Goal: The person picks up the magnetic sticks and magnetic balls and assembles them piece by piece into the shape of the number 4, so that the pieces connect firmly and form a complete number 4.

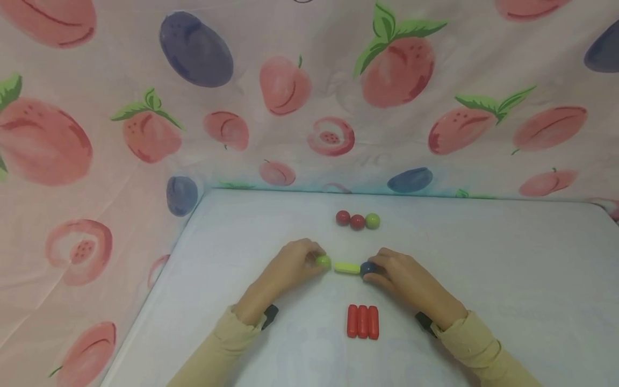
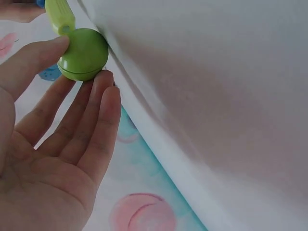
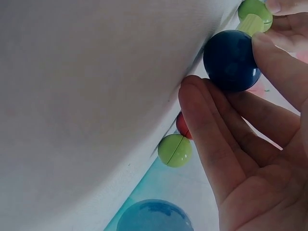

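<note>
My left hand (image 1: 296, 262) pinches a shiny green ball (image 2: 83, 54) between thumb and fingers, low over the white table. Opposite it, my right hand (image 1: 400, 271) grips a dark blue ball (image 3: 232, 60) the same way. Between the two balls lies a short yellow-green stick (image 1: 347, 267), its right end meeting the blue ball. In the head view a narrow gap shows between the stick's left end and the green ball. A hole is visible in the stick's near end in the left wrist view.
Beyond the hands, two red balls (image 1: 343, 217) and a second green ball (image 1: 372, 221) sit in a row. Nearer the body, three red sticks (image 1: 362, 321) lie side by side on the table (image 1: 271, 220). A fruit-print cloth (image 1: 333, 80) hangs behind and at left.
</note>
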The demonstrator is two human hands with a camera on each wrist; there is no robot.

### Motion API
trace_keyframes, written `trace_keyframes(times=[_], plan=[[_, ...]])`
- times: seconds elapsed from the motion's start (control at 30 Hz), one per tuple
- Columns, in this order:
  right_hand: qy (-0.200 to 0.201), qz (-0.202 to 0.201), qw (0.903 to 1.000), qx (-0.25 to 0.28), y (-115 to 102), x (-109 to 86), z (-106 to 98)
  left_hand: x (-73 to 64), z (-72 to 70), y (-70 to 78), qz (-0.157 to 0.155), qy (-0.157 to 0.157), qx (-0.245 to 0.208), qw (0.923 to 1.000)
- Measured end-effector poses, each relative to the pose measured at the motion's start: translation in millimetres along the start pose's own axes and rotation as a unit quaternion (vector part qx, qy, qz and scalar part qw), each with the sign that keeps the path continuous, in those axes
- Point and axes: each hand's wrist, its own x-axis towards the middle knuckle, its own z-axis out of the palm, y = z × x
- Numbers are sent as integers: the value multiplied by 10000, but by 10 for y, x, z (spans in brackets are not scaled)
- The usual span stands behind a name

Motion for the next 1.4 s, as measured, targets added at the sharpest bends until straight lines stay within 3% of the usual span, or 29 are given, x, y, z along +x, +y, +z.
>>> trace_keyframes(times=[0.23,1.4], plan=[[-20,14,10000,-44,-8,8,2,-38,19,10,-15,-236,-213,9995],[-27,-6,10000,-56,-38,0,-2,-87,73,27,-176,15,-331,9993]])
